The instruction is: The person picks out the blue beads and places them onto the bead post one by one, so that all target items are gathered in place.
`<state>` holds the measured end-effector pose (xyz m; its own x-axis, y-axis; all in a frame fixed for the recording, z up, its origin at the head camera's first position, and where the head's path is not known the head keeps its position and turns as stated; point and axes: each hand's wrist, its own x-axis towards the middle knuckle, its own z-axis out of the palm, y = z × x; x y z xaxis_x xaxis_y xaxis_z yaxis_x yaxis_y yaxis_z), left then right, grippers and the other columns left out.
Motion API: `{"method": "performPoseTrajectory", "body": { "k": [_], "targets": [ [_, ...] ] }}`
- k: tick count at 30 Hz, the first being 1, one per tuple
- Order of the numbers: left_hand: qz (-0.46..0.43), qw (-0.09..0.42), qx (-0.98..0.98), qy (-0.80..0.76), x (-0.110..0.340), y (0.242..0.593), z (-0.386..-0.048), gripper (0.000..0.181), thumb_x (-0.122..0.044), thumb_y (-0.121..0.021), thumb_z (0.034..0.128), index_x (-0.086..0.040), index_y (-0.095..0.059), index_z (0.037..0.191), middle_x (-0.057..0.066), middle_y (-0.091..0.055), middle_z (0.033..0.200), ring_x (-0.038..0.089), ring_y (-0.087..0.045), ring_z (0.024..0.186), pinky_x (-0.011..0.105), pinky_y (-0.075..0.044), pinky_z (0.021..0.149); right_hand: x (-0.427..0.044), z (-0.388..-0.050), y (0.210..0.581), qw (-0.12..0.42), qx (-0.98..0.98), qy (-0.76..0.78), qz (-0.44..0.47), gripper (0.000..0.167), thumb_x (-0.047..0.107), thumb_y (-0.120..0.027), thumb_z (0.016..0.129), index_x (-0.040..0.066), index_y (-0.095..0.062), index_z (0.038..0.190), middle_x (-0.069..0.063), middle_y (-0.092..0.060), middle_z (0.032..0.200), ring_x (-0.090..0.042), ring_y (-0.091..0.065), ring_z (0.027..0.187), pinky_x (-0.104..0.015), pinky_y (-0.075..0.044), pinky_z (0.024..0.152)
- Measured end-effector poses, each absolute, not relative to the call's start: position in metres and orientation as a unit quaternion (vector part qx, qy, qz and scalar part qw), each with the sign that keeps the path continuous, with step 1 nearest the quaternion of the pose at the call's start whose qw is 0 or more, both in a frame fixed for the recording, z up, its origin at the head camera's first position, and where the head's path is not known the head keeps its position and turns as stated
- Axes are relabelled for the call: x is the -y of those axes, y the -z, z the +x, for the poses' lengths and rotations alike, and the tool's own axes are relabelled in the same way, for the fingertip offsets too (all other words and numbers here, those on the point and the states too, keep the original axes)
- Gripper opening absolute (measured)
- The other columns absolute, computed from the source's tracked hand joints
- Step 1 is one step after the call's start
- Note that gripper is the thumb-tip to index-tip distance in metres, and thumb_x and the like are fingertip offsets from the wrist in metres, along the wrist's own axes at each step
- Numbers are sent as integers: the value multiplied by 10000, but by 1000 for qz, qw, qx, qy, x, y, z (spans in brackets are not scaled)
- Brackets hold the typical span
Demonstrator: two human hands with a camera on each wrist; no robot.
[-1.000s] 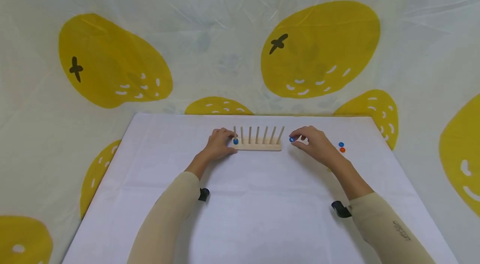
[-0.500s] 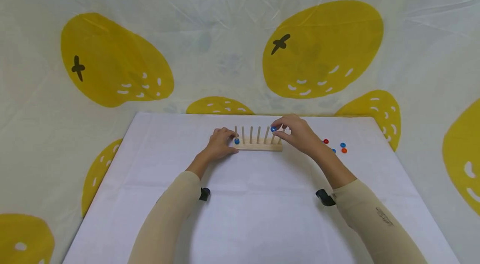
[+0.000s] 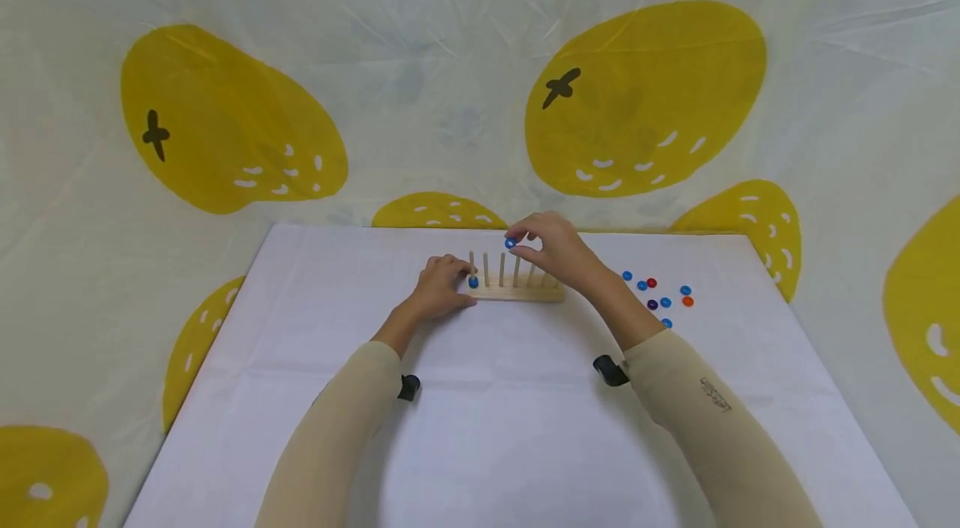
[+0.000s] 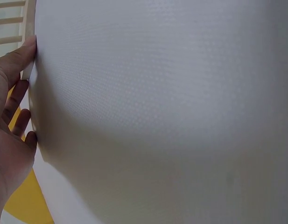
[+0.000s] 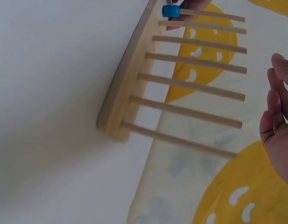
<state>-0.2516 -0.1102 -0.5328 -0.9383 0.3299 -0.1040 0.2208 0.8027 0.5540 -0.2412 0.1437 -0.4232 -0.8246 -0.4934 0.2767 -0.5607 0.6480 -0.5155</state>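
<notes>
Left and right hands are both occupied, one clamped on wood and the other on a ring. The left end of a pale wooden peg rack (image 3: 517, 293), set upright on a white-covered table (image 3: 480, 445), is gripped by the left hand (image 3: 437, 288), its thumb laid along the front edge. Farther right, a small blue ring (image 3: 511, 243) is pinched between thumb and fingers of the right hand (image 3: 553, 249), held above the middle pegs and apart from them.

Compared with half a second ago, the left hand's place is unchanged, while the right hand has been carried leftward from the rack's right end. More loose rings have been uncovered behind it.

Seven slim, round pegs are borne by the straight-edged base; on the leftmost, glossy blue beads (image 5: 171, 11) are threaded down at its foot. At the far right, small round rings are scattered on the table: several blue rings (image 3: 665, 303), a red ring (image 3: 652, 283), a dark purple ring (image 3: 652, 305) and an orange ring (image 3: 687, 301). A fine, dimpled weave is shown in the table's covering.
</notes>
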Motion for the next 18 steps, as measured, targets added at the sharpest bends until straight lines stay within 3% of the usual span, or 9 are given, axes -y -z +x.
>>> {"method": "performPoseTrajectory", "body": {
  "k": [18],
  "targets": [
    [156,95,-944,-276,112,531,-252,555,-334,-872,841,-161,-663,1325,70,-594,1359,321,-403,1386,521,-333,1187,-96,-259,430,0,899,-305,314,212,167,-760,947,68,-755,1134,-54,-762,1081,-246,-657,1005,-408,-533,913]
  ]
}}
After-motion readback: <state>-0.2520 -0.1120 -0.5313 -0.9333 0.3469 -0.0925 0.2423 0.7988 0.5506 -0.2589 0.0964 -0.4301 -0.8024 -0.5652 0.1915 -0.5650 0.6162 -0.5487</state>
